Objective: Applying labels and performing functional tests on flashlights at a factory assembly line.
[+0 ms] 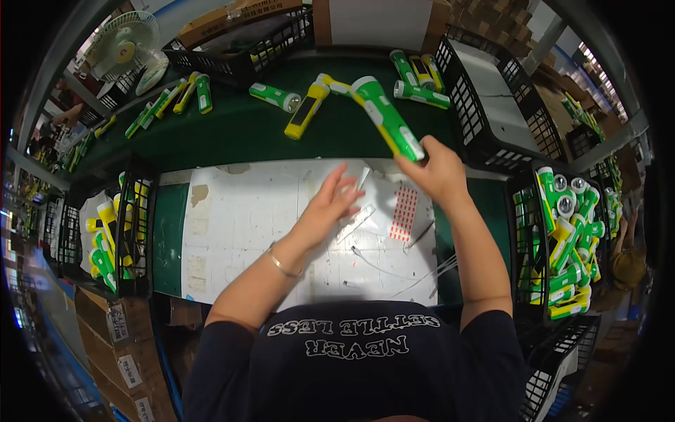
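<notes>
My right hand (pixel 441 174) is closed round the tail end of a green, white and yellow flashlight (pixel 383 116), whose wide head points away from me to the upper left. Over the white work surface (pixel 242 235) hovers my left hand (pixel 325 209), fingers spread and holding nothing. Beside it lies a clear strip (pixel 356 224). A sheet of small red stickers (pixel 403 214) rests below my right hand. Nearer to me, thin white cables (pixel 380 267) with plugs run across the surface. Just beyond the held flashlight lies a yellow flashlight with a dark panel (pixel 306 112).
More flashlights (pixel 275 97) lie along the green far bench (pixel 232 133). Black crates full of flashlights stand at left (pixel 140 243) and right (pixel 519 271). Another black crate (pixel 485 144) borders the far right, and one (pixel 256 63) the far left. A fan (pixel 126 46) stands behind.
</notes>
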`<state>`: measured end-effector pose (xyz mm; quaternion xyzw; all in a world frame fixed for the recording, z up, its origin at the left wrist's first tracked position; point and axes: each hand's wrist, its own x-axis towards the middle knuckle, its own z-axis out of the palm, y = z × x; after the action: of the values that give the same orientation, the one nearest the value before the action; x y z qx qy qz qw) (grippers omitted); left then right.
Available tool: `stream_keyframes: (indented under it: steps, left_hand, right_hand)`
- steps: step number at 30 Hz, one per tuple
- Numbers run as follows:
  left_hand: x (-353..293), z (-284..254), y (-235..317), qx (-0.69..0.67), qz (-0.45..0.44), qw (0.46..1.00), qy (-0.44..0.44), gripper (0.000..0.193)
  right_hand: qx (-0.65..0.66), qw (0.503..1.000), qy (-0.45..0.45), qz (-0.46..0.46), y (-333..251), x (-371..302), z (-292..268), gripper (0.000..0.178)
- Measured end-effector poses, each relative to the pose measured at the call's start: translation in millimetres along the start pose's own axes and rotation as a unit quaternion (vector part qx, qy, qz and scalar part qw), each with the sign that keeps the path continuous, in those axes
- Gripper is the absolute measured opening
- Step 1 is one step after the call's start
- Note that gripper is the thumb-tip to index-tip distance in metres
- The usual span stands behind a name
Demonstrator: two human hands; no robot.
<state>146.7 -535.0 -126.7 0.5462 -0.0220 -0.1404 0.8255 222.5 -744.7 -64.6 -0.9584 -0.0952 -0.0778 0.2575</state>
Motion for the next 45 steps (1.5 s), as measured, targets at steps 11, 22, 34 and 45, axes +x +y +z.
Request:
stream_keyframes:
  steps: [11, 22, 34, 45]
  left_hand:
    - [-12.3, 21.7, -26.6, -0.275, -0.138, 0.951, 0.032, 0.036]
    - [-36.7, 15.5, -35.5, -0.230, -0.165, 0.959, 0.020, 0.031]
    - [-52.9, 28.8, -33.3, -0.016, 0.004, 1.000, -0.001, 0.045]
    - [-51.5, 21.8, -37.4, -0.132, 0.028, 0.990, -0.030, 0.040]
  right_hand:
    - [0.147, 0.983, -0.095, -0.054, -14.5, -150.0, 14.9, 0.033]
    - [0.162, 0.978, -0.049, -0.121, -11.6, -160.9, 24.4, 0.010]
    - [-0.036, 0.940, -0.022, -0.338, -32.9, -157.1, 25.6, 0.008]
    - [0.149, 0.961, 0.021, -0.234, -42.4, -159.8, 53.8, 0.028]
